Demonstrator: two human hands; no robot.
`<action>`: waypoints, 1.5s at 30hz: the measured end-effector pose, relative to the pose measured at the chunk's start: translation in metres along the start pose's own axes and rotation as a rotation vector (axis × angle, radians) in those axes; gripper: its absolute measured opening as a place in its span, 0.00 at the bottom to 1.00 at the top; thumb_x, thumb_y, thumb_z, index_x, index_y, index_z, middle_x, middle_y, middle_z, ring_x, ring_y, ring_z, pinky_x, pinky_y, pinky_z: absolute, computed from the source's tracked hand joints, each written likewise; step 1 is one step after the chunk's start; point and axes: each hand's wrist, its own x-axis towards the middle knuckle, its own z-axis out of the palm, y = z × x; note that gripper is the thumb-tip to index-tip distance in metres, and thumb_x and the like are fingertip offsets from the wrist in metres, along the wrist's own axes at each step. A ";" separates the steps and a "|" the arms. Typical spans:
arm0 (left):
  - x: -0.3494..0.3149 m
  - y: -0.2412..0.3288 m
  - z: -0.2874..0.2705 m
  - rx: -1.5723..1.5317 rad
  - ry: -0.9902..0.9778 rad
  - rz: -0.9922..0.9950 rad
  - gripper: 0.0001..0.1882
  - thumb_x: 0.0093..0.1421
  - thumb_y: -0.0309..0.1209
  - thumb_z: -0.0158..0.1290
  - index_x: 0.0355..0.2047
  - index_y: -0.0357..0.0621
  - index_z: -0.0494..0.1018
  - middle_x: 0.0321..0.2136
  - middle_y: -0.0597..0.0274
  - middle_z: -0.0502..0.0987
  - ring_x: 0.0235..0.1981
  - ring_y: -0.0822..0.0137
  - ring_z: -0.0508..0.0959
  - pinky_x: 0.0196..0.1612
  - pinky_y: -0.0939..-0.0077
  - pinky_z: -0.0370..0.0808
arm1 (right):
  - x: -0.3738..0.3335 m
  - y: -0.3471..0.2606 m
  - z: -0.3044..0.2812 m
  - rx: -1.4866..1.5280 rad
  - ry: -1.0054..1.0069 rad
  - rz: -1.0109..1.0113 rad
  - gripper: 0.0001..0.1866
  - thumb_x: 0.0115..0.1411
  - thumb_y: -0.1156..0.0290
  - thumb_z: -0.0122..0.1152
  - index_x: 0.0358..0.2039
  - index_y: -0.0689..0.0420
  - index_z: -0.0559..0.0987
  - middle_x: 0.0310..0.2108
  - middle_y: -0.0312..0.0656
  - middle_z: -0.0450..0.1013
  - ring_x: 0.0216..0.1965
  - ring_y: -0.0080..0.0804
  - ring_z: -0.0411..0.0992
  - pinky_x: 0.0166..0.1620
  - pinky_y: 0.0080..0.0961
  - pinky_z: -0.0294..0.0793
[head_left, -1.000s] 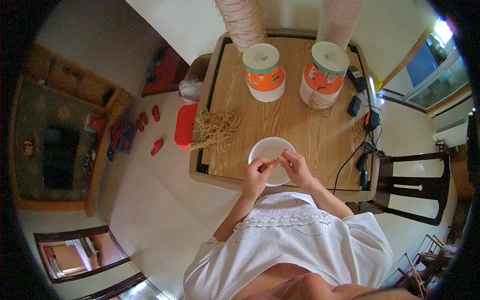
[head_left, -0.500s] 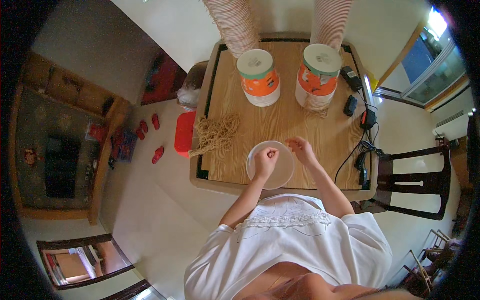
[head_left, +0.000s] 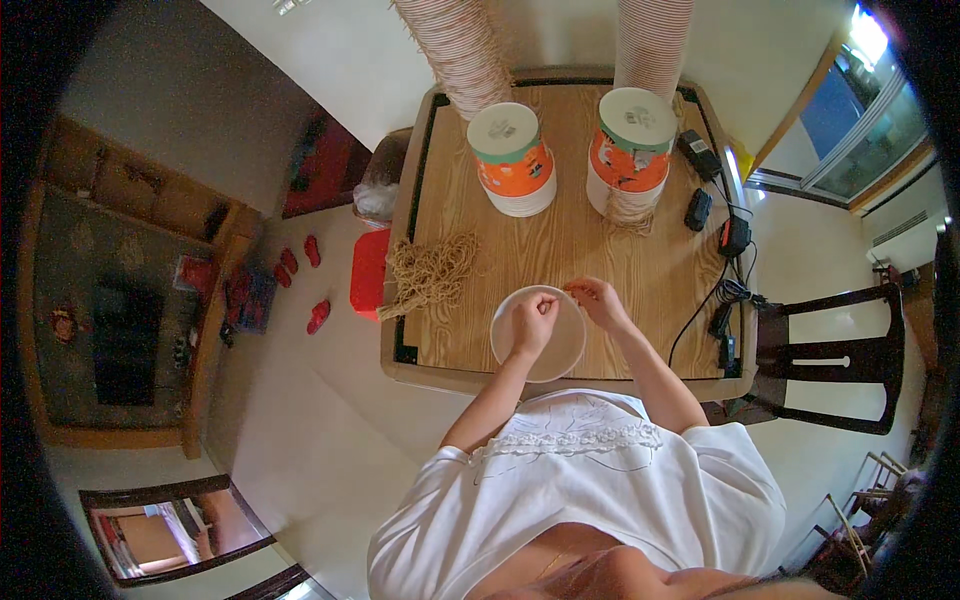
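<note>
A round white tub (head_left: 553, 362) stands at the table's near edge, in front of my body. My left hand (head_left: 535, 322) is over its opening with the fingers curled closed; whatever they hold, if anything, is hidden. At the tub's far right rim, my right hand (head_left: 600, 303) has its fingertips pinched together, and what lies between them is too small to make out. A loose heap of brown twine (head_left: 432, 272) lies on the table to the left of the tub, apart from both hands.
Two stacks of paper tubs, a left one (head_left: 515, 165) and a right one (head_left: 630, 158), stand toward the back of the wooden table (head_left: 540, 240). Tall stacks rise behind them. Black adapters (head_left: 735, 237) with cables line the right edge. A red stool (head_left: 369, 270) and a dark chair (head_left: 835, 355) flank the table.
My right fingertips have come slightly closer to my left hand and the tub's rim. My left hand stays closed over the tub. The whole view has shifted a little.
</note>
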 end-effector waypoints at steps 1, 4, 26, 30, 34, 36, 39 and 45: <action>0.001 0.000 0.001 0.006 0.004 0.001 0.06 0.48 0.27 0.56 0.21 0.37 0.73 0.12 0.65 0.68 0.15 0.75 0.66 0.19 0.77 0.62 | 0.000 -0.001 0.000 -0.010 -0.028 -0.050 0.08 0.56 0.76 0.51 0.35 0.61 0.77 0.30 0.35 0.74 0.32 0.21 0.68 0.36 0.20 0.69; 0.002 -0.002 0.001 0.016 -0.008 -0.022 0.05 0.48 0.27 0.55 0.22 0.37 0.74 0.13 0.60 0.70 0.15 0.71 0.69 0.20 0.74 0.65 | 0.000 -0.004 -0.001 0.044 -0.089 0.023 0.09 0.55 0.75 0.52 0.35 0.63 0.77 0.30 0.35 0.74 0.33 0.20 0.68 0.37 0.19 0.69; 0.031 0.024 -0.042 0.571 -0.177 0.265 0.05 0.48 0.31 0.54 0.25 0.45 0.73 0.27 0.58 0.72 0.27 0.53 0.75 0.30 0.61 0.72 | 0.016 -0.035 0.003 -0.103 -0.058 0.012 0.05 0.53 0.74 0.56 0.30 0.62 0.75 0.25 0.36 0.73 0.27 0.20 0.67 0.31 0.21 0.69; 0.033 0.010 -0.042 0.420 -0.218 0.266 0.07 0.48 0.33 0.55 0.20 0.43 0.74 0.22 0.54 0.74 0.25 0.52 0.75 0.29 0.61 0.71 | 0.024 -0.040 0.005 -0.293 -0.052 -0.080 0.06 0.51 0.73 0.56 0.29 0.62 0.74 0.21 0.38 0.70 0.24 0.19 0.65 0.28 0.20 0.67; 0.024 0.003 -0.044 0.250 -0.347 -0.087 0.11 0.49 0.34 0.58 0.27 0.39 0.75 0.26 0.53 0.77 0.28 0.63 0.77 0.33 0.71 0.72 | 0.026 -0.060 0.008 -0.364 -0.155 -0.025 0.05 0.51 0.73 0.55 0.26 0.62 0.72 0.19 0.36 0.66 0.22 0.19 0.63 0.27 0.20 0.65; 0.020 -0.012 -0.039 -0.234 -0.282 -0.206 0.13 0.52 0.36 0.57 0.30 0.38 0.75 0.28 0.58 0.78 0.29 0.71 0.76 0.34 0.74 0.72 | 0.027 -0.052 0.012 -0.356 -0.166 -0.058 0.05 0.52 0.73 0.54 0.26 0.61 0.72 0.20 0.36 0.66 0.22 0.19 0.62 0.27 0.20 0.65; 0.017 -0.024 -0.026 -0.310 -0.284 -0.269 0.13 0.53 0.35 0.56 0.32 0.37 0.75 0.29 0.63 0.77 0.29 0.73 0.74 0.34 0.75 0.72 | 0.028 -0.033 0.013 -0.357 -0.193 -0.072 0.05 0.53 0.73 0.53 0.26 0.61 0.72 0.20 0.36 0.66 0.22 0.19 0.62 0.27 0.21 0.64; 0.012 -0.038 -0.009 -0.432 -0.234 -0.313 0.12 0.52 0.33 0.56 0.32 0.38 0.75 0.30 0.61 0.77 0.30 0.71 0.74 0.35 0.75 0.72 | 0.032 -0.040 0.022 -0.252 -0.168 -0.014 0.09 0.56 0.69 0.52 0.26 0.62 0.73 0.19 0.38 0.67 0.21 0.22 0.65 0.26 0.22 0.65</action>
